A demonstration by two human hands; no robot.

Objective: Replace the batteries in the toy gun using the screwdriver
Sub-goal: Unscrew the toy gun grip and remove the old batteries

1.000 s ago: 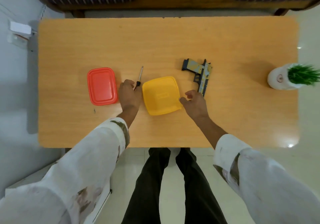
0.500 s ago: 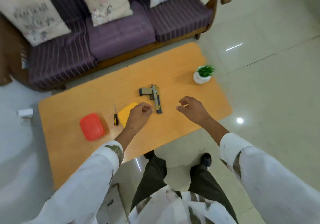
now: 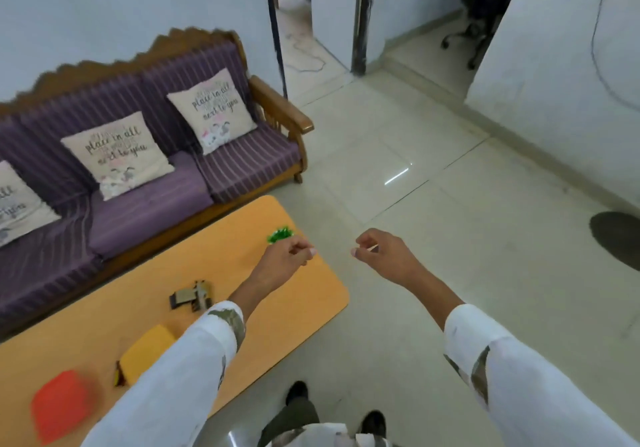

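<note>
Though a sleeve (image 3: 204, 346) cuts off the toy gun (image 3: 188, 297), left hand (image 3: 282, 261) and right hand (image 3: 386, 259) curl loosely, empty.

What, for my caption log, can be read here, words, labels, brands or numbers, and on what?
"place in all", "next to you": middle cushion; other lines blurred.
"place in all", "next to you": right cushion; other lines blurred.
"all", "you": left cushion, cut off.
Nothing readable on the toy gun, yellow box or red box.
</note>
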